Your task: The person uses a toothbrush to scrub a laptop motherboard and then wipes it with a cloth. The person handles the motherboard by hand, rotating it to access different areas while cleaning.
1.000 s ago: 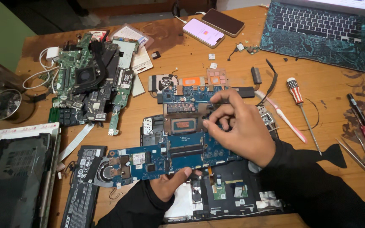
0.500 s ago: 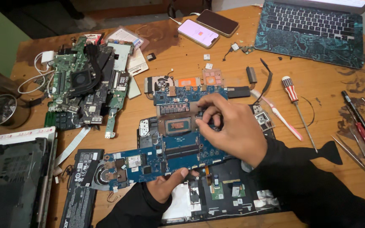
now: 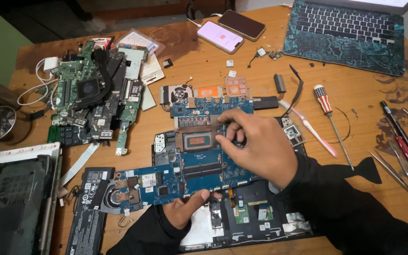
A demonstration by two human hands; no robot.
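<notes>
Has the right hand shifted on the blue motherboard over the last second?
No real shift: the right hand rests on the blue laptop motherboard, fingers beside its copper-framed processor chip, as before.

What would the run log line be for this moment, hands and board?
left hand: grips blue motherboard lower edge | right hand: fingertips on board beside processor chip | below: open laptop base

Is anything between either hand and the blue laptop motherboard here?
Nothing visible: the right hand already rests on the blue laptop motherboard, and the left hand grips its near edge.
</notes>
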